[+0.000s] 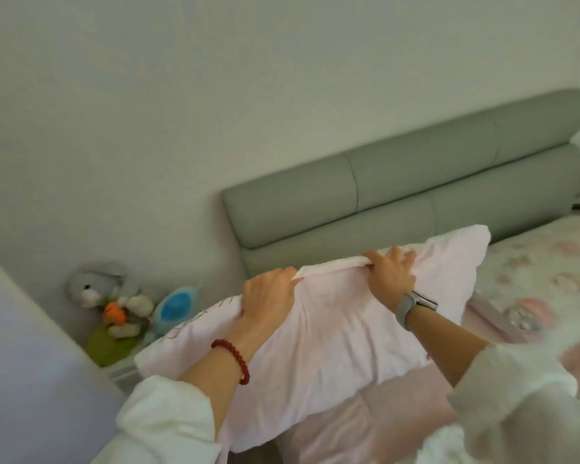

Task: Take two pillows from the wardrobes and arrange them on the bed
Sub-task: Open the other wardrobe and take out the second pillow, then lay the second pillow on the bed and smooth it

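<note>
Both hands held one pink pillow (332,326) by its far edge above the near-left part of the bed (546,262), close to the grey headboard (399,195). The left hand (268,296) and right hand (390,274) each had fingers clenched tight on bunched cover. This pillow seemed nearly placed; no second pillow was clearly visible, so that one probably remained.

The bed (533,262) runs to the right, its headboard (399,182) against the wall behind. A pillow (332,329) is held up over the bed's left edge, before the headboard, with the left hand (268,296) and right hand (390,274) side by side on its top edge. Left of the bed, a nightstand (123,371) carries soft toys (114,303) by the wall.
</note>
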Available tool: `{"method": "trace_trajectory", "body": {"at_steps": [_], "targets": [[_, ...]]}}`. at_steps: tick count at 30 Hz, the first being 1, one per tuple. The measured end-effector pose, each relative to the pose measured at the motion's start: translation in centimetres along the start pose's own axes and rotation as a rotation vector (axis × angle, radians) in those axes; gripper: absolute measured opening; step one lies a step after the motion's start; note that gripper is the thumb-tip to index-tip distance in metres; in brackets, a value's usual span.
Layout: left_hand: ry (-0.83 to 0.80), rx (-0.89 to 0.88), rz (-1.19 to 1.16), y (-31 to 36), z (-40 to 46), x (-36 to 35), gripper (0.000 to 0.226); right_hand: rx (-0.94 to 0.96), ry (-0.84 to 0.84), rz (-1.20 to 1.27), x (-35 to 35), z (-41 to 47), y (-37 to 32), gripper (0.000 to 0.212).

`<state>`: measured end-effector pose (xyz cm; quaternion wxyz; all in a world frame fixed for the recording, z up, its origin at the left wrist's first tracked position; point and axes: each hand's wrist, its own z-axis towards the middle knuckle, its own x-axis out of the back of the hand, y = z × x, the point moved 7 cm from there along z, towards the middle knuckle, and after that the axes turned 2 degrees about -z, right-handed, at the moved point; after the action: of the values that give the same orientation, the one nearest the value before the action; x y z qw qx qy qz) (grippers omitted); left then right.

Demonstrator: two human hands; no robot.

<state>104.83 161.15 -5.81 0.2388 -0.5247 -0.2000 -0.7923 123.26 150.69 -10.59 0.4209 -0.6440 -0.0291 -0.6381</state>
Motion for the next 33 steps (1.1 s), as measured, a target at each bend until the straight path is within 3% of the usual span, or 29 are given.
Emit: {"method": "trace_trajectory", "body": {"at_steps": [5, 13, 15, 17, 19, 21, 26, 33], "targets": [[0.036, -0.067, -0.106, -0.9, 5.5, -5.7, 0.019, -0.049, 0.060, 0.053, -2.5, 4.1, 2.8, 0.030], [0.256, -0.266, -0.348, -3.7, 13.2, -9.2, 0.004, 0.010, 0.188, 0.254, -5.4, 12.2, 1.1, 0.035], [0.186, -0.344, -0.352, -3.3, 13.0, -11.8, 0.009, -0.059, 0.180, 0.246, -7.1, 11.8, 2.9, 0.036], [-0.054, -0.402, -0.368, -2.0, 11.4, -16.3, 0.009, -0.163, 0.147, 0.165, -9.8, 10.2, 6.0, 0.035], [-0.301, -0.402, -0.397, -0.8, 9.2, -21.5, 0.025, -0.345, 0.064, 0.084, -12.8, 7.5, 9.9, 0.038], [-0.425, -0.393, -0.439, 0.2, 7.2, -25.2, 0.026, -0.530, -0.042, 0.088, -15.5, 4.1, 13.2, 0.041], [-0.605, -0.286, -0.460, 0.5, 3.9, -31.8, 0.029, -0.791, -0.236, 0.222, -20.8, -3.3, 17.5, 0.039], [-0.762, -0.035, -0.384, -4.2, 2.2, -39.5, 0.031, -0.975, -0.288, 0.432, -27.8, -8.3, 19.5, 0.040]]}}
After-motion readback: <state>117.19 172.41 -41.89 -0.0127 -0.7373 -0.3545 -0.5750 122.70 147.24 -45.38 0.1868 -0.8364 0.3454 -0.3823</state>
